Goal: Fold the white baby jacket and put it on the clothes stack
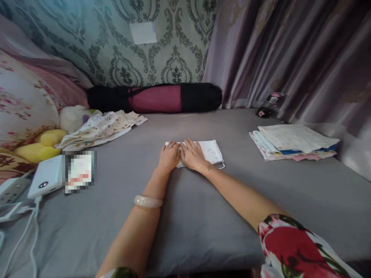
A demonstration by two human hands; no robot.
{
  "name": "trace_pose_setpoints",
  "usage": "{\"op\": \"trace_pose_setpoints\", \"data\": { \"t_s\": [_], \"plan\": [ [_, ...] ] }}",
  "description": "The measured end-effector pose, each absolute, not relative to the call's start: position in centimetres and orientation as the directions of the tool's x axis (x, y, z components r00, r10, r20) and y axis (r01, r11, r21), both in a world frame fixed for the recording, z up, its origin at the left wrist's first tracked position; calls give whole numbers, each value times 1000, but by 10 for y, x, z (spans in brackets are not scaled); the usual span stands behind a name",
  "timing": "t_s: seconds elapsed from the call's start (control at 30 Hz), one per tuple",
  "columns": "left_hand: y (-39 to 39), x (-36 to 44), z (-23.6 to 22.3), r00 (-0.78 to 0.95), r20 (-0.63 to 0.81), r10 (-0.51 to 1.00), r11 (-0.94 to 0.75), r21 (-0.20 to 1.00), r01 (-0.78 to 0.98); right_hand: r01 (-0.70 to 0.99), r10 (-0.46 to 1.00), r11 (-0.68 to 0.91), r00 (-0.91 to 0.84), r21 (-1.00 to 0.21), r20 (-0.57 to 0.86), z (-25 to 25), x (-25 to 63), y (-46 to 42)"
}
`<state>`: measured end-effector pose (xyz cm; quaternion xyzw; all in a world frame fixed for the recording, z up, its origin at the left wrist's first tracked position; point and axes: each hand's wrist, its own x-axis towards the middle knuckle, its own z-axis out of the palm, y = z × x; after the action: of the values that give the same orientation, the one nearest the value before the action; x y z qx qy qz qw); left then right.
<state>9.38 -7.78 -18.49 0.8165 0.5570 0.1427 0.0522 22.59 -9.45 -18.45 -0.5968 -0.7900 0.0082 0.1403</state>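
Observation:
A small white folded cloth (212,151) with faint print lies flat on the grey sheet, a thin white loop sticking out at its near right corner. My left hand (169,156) rests palm down on its left end, fingers stretched forward. Beside it, my right hand (191,155) presses flat on the cloth's middle with fingers slightly spread. The two hands touch or nearly touch, and they hide the cloth's left half. Neither hand grips anything.
Folded cloths (295,139) are stacked at the right, near a dark bottle (264,111). A patterned cloth (101,129) lies rumpled at the left. Nearer are a white power bank (48,175) with cables and a power strip (13,189). A long black-and-red bag (156,98) lies along the wall.

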Motion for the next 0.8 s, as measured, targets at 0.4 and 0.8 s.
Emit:
{"op": "trace_pose_setpoints", "data": {
  "t_s": [0.4, 0.8],
  "plan": [
    [-87, 110, -181, 443, 293, 848, -502, 173, 847, 955, 966, 228, -198, -190, 167, -172, 286, -97],
    [-89, 115, -181, 473, 90, 876, -482, 158, 862, 975, 984, 178, -176, -136, 22, -181, 300, -98]
  ]
}}
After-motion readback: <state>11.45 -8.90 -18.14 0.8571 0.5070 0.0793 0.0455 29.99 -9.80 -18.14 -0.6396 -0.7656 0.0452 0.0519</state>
